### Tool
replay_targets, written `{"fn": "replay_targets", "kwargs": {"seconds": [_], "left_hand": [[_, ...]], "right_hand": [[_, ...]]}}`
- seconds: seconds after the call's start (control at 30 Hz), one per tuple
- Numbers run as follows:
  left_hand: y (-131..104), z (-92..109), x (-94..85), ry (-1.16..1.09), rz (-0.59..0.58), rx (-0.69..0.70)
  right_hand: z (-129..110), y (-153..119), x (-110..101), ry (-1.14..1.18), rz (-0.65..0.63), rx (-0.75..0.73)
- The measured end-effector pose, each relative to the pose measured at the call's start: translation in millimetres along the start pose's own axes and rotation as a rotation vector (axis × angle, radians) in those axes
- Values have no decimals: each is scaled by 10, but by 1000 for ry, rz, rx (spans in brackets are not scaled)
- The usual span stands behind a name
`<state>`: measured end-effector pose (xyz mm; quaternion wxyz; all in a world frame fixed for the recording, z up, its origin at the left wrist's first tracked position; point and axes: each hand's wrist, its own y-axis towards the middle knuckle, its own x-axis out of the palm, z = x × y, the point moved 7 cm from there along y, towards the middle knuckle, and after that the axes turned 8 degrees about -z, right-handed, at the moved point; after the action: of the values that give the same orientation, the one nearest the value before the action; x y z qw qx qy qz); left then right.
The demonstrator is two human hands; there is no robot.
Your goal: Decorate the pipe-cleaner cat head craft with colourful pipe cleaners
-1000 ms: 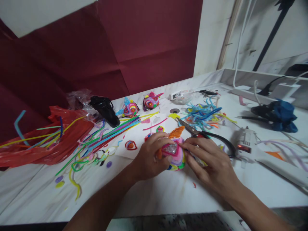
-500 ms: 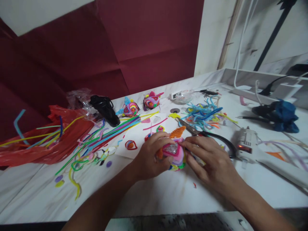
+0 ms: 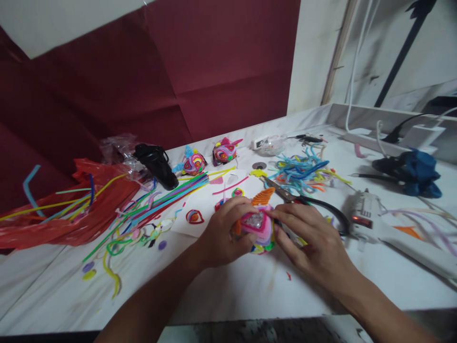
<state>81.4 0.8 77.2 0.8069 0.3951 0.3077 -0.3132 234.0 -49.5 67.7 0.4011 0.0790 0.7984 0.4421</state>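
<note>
Between my hands sits a colourful pipe-cleaner fish (image 3: 263,232) with pink and magenta rings around a clear, shiny middle. An orange fin (image 3: 263,196) sticks up from its far side. My left hand (image 3: 224,233) is closed around the fish's left side, thumb on the near face. At the right edge, the bent fingers of my right hand (image 3: 314,236) press against it; their tips are partly hidden. Behind it lies white paper (image 3: 185,224) bearing a red-rimmed eye piece (image 3: 194,216) and a small green-ringed piece (image 3: 237,192). Black-handled scissors (image 3: 314,200) lie just beyond my right hand.
A white glue gun (image 3: 367,219) lies at the right, near a blue fabric flower (image 3: 423,174). Loose pipe cleaners (image 3: 300,166) are heaped behind the scissors. Two finished-looking fish (image 3: 225,151) stand at the back. A red plastic bag (image 3: 107,190) and black case (image 3: 157,164) are left.
Hardly anything differs. Both hands keep their hold on the fish, with my right fingers shifted very slightly. The camera view has moved a little.
</note>
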Motion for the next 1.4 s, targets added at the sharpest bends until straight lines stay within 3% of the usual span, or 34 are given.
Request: {"fn": "replay_targets", "kwargs": {"seconds": [1.13, 1.3, 1.4], "left_hand": [[19, -16, 5, -13, 8, -10], [-31, -53, 33, -95, 45, 19], [-71, -126, 54, -172, 78, -45]], "right_hand": [[-6, 80, 36, -34, -121, 9], [-20, 63, 29, -29, -102, 5], [-29, 42, 26, -14, -79, 12]]}}
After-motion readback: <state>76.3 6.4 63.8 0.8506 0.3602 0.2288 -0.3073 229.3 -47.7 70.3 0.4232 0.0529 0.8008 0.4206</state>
